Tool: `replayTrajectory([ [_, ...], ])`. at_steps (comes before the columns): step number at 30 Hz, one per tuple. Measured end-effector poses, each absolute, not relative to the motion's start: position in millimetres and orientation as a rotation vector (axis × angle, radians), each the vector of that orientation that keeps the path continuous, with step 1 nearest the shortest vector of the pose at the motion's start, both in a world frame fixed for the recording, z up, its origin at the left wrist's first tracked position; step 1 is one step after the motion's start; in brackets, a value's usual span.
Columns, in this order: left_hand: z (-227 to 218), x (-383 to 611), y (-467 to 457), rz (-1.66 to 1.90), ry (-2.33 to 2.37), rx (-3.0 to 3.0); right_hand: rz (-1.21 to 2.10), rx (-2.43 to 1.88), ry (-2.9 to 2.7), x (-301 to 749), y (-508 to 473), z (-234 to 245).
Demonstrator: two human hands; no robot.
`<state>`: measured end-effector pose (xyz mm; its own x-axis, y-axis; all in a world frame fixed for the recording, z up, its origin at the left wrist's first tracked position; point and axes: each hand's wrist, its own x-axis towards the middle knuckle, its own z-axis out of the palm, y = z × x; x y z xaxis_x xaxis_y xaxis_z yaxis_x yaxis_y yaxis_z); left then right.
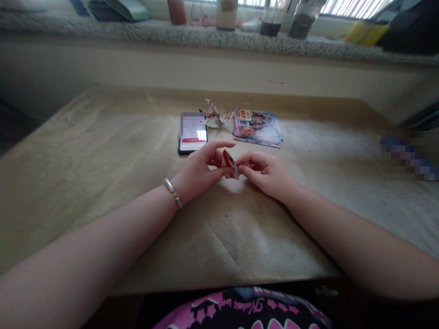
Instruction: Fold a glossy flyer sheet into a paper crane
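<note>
Between my hands, just above the table, is a small piece of folded paper, white with red print. My left hand pinches it between thumb and fingers, with the index finger stretched out over it. The fingertips of my right hand are closed at the paper's right edge. Behind them lies a folded paper figure with pointed ends, in the same white and red. A phone with a lit screen lies left of the figure, and a stack of printed leaflets lies to its right.
The table has a wrinkled tan cover. Beyond its far edge runs a stone windowsill with several jars, a yellow object and a dark object on it. A blurred blue item is at the right edge.
</note>
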<state>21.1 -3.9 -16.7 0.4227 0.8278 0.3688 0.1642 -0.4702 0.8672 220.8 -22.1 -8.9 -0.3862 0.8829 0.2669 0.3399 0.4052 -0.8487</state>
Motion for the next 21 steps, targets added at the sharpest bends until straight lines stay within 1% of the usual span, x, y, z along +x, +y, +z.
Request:
replayTrajectory([
  [3, -16.7, 20.9, -4.4, 1.081, 0.84, 1.934, 1.131, -1.002, -1.833, 221.7, -17.3, -11.7],
  [6, -15.9, 21.0, -5.2, 1.111, 0.817, 1.958, 1.24, -0.982, -1.787, 223.1, -13.5, -12.4],
  [14, -12.7, 20.2, -5.7, 1.139, 0.75, 1.998, 1.302, -1.046, -1.793, 227.7, -13.1, -15.0],
  [21, -12.7, 19.4, -5.8, 1.097, 0.764, 1.973, 1.463, -1.026, -1.729, 230.6, -8.4, -13.3],
])
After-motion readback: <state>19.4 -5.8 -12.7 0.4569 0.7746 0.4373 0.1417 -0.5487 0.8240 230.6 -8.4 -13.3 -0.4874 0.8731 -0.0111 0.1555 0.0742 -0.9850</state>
